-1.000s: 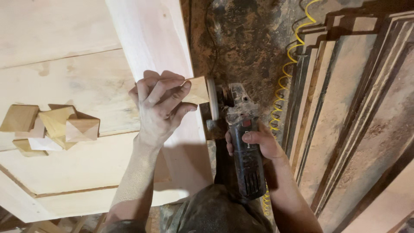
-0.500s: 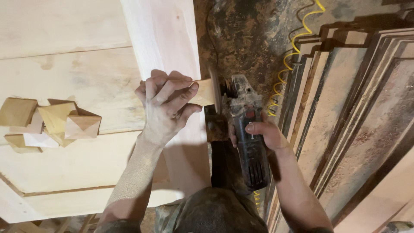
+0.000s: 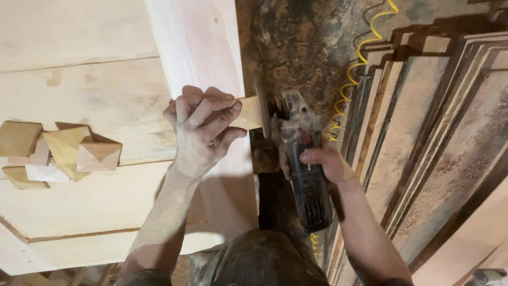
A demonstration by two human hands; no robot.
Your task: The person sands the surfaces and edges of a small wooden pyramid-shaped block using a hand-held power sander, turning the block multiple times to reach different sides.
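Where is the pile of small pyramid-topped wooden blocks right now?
Head view, far left: the pile of blocks sits on the pale wooden panel, left of the left hand, apart from it.

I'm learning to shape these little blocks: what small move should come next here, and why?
Probably turn the small wooden block slightly in the left hand, offering a fresh face. Its end sits against the disc of the grinder, which the right hand grips.

Pale, matt, smooth wood is seen in the block (image 3: 250, 112); scuffed, dusty black plastic in the grinder (image 3: 307, 175).
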